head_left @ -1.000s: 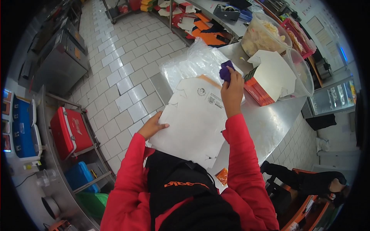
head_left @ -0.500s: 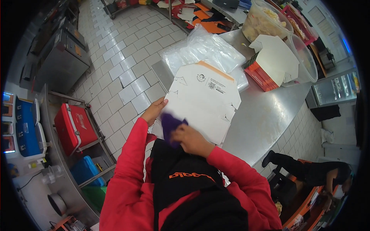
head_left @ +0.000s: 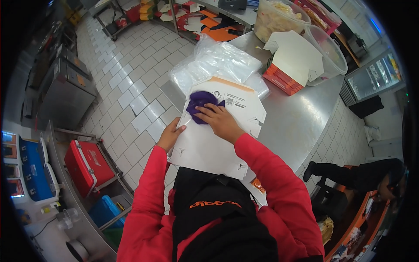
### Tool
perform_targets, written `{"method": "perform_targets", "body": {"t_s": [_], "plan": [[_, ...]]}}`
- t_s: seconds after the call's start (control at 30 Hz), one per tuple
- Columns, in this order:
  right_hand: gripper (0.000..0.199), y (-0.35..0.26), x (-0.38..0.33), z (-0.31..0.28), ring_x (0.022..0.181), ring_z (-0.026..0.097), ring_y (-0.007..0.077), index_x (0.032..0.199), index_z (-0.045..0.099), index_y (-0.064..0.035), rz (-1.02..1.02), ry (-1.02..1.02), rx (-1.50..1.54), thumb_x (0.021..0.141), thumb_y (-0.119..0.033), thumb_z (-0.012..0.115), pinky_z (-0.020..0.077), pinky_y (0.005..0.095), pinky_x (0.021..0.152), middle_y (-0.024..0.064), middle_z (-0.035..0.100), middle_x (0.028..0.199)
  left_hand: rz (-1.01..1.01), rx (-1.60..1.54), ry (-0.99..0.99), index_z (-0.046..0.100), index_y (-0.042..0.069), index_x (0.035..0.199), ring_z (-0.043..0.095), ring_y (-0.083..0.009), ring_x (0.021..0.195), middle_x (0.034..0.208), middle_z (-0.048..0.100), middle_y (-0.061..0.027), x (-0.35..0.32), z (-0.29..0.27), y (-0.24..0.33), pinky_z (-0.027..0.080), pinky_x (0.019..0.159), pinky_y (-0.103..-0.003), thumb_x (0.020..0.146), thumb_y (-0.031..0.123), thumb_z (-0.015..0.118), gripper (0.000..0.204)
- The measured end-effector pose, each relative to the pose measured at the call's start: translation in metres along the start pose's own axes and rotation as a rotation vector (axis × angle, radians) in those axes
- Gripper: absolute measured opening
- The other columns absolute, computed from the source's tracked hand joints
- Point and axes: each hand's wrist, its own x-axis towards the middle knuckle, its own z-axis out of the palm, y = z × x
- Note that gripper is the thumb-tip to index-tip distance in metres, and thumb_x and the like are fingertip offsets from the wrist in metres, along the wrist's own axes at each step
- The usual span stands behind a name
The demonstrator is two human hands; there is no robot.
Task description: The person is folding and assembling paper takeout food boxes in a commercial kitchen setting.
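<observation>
A flat white cardboard carton blank (head_left: 209, 146) with cut notches and dark print near its far end lies in front of me, over the left end of the steel table. My left hand (head_left: 171, 134) grips its left edge, thumb on top. Under the fingers of my right hand (head_left: 221, 121) is a bunched purple cloth (head_left: 200, 104), pressed against the blank's far left part. The cloth covers some of the print. An orange-brown edge of cardboard shows at the blank's far side.
Clear plastic bags (head_left: 224, 56) lie just beyond the blank on the steel table (head_left: 297, 113). A stack of red-edged cartons (head_left: 286, 78) and plastic tubs (head_left: 277, 28) stand at the far right. A red cooler (head_left: 94, 166) is on the left; another person (head_left: 371, 183) is at the right.
My right hand and the purple cloth have moved from the blank's near left edge to its far left part. My left hand stays on the left edge. More of the blank's near end shows.
</observation>
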Motion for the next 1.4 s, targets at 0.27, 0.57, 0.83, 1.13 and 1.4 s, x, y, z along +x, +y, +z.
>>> {"method": "perform_targets", "body": {"t_s": [0.27, 0.57, 0.83, 1.13, 1.4], "plan": [[0.040, 0.118, 0.005, -0.047, 0.113, 0.052, 0.0298, 0.116, 0.064, -0.0117, 0.544, 0.274, -0.360, 0.079, -0.003, 0.056, 0.0478, 0.0423, 0.090, 0.0066, 0.059, 0.124, 0.012, 0.110, 0.136, 0.050, 0.003, 0.129, 0.061, -0.0142, 0.096, 0.109, 0.064, -0.0099, -0.003, -0.001, -0.005, 0.048, 0.084, -0.027, 0.097, 0.018, 0.057, 0.036], [0.050, 0.052, -0.063, -0.076, 0.110, 0.055, 0.0331, 0.116, 0.063, -0.0116, 0.389, 0.565, 0.020, 0.071, 0.007, 0.057, 0.0430, 0.0419, 0.099, 0.0126, 0.061, 0.117, -0.012, -0.099, 0.114, 0.050, 0.001, 0.129, 0.060, -0.0142, 0.101, 0.114, 0.063, -0.0090, -0.012, -0.016, -0.006, 0.047, 0.089, -0.027, 0.098, 0.017, 0.056, 0.035], [0.047, 0.116, -0.148, -0.066, 0.106, 0.060, 0.0343, 0.125, 0.059, -0.0075, 1.009, 0.577, -0.034, 0.080, 0.005, 0.054, 0.0477, 0.0391, 0.095, 0.0140, 0.062, 0.120, 0.045, -0.050, 0.163, 0.045, -0.003, 0.134, 0.060, -0.0159, 0.105, 0.121, 0.061, -0.0117, -0.020, -0.039, 0.004, 0.047, 0.091, -0.027, 0.097, 0.015, 0.056, 0.043], [0.054, 0.119, -0.177, -0.105, 0.122, 0.051, 0.0340, 0.127, 0.058, -0.0083, 0.802, 0.722, -0.059, 0.076, 0.008, 0.051, 0.0403, 0.0395, 0.105, 0.0157, 0.059, 0.126, 0.207, -0.016, 0.248, 0.051, -0.001, 0.127, 0.058, -0.0137, 0.102, 0.117, 0.062, -0.0090, -0.032, -0.069, 0.057, 0.044, 0.092, -0.026, 0.097, 0.015, 0.057, 0.034], [0.045, 0.161, -0.248, -0.058, 0.131, 0.045, 0.0284, 0.125, 0.062, -0.0122, 0.981, 0.376, -0.396, 0.084, 0.001, 0.048, 0.0362, 0.0383, 0.110, 0.0053, 0.052, 0.141, 0.191, -0.027, 0.262, 0.050, -0.001, 0.128, 0.058, -0.0142, 0.103, 0.119, 0.061, -0.0093, -0.043, -0.084, 0.072, 0.044, 0.093, -0.027, 0.097, 0.014, 0.057, 0.034]]}}
